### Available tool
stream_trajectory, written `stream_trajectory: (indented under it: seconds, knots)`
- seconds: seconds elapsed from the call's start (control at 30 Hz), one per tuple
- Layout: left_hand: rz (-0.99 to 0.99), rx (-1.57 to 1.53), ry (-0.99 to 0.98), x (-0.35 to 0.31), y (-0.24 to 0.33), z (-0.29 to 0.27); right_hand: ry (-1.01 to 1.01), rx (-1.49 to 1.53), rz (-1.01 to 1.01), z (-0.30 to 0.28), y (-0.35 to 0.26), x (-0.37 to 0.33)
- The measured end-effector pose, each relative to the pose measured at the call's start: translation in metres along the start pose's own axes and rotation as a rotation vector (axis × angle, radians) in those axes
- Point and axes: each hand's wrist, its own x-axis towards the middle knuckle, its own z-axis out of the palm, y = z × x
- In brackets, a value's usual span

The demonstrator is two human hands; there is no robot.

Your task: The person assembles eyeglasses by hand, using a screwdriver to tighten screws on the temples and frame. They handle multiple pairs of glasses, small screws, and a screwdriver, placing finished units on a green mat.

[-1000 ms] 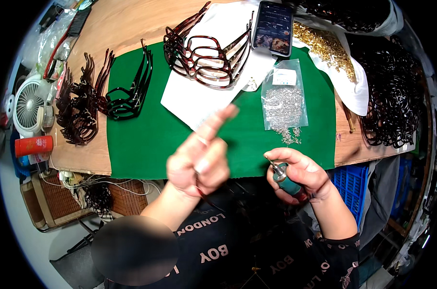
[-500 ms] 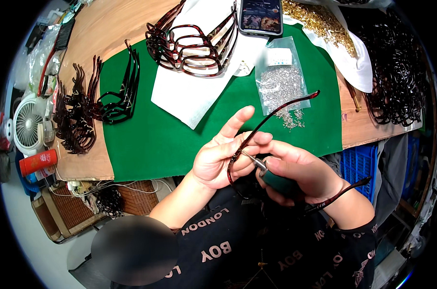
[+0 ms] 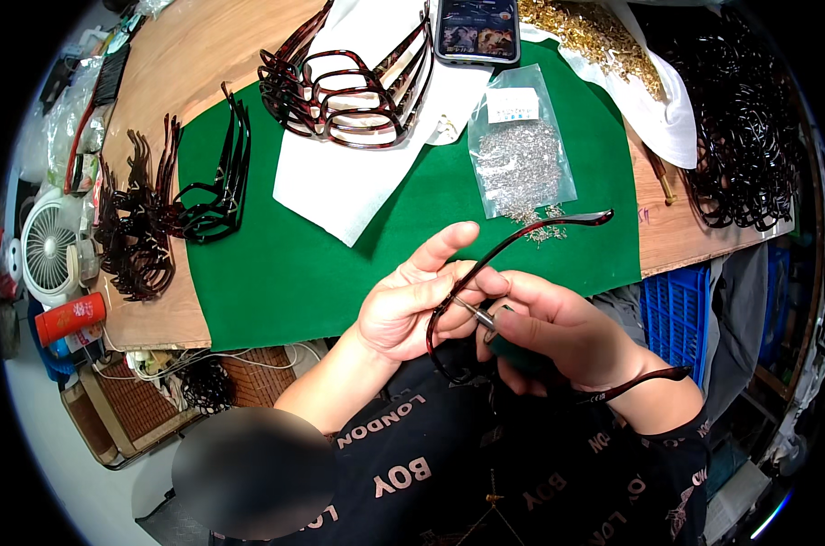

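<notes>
My left hand is closed on a dark tortoiseshell eyeglass frame, its thumb and fingers near the hinge, with one finger sticking up. One temple points up and to the right over the green mat; the other lies across my right forearm. My right hand grips a screwdriver with a metal shaft and a dark green handle. Its tip meets the frame by the hinge; the screw itself is too small to make out. Just beyond my hands, small silvery screws spill from a clear bag.
Tortoiseshell frames rest on a white cloth over the green mat. More frames stand at left beside a fan. A phone, golden parts and dark frames line the far and right sides.
The upper temple has swung lower and to the right, its tip now over the spilled screws. Both hands keep their hold, and the whole view has shifted slightly.
</notes>
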Motion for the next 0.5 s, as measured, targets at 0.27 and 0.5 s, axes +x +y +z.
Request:
stream_trajectory:
  seconds: [0.27, 0.5]
  knots:
    - [-0.037, 0.085, -0.010, -0.002, 0.001, 0.008, 0.002, -0.159, -0.049, -0.009, 0.005, -0.002]
    - [0.457, 0.415, 0.277, -0.046, 0.070, 0.032, 0.705, -1.281, -0.606, -0.033, 0.019, -0.019]
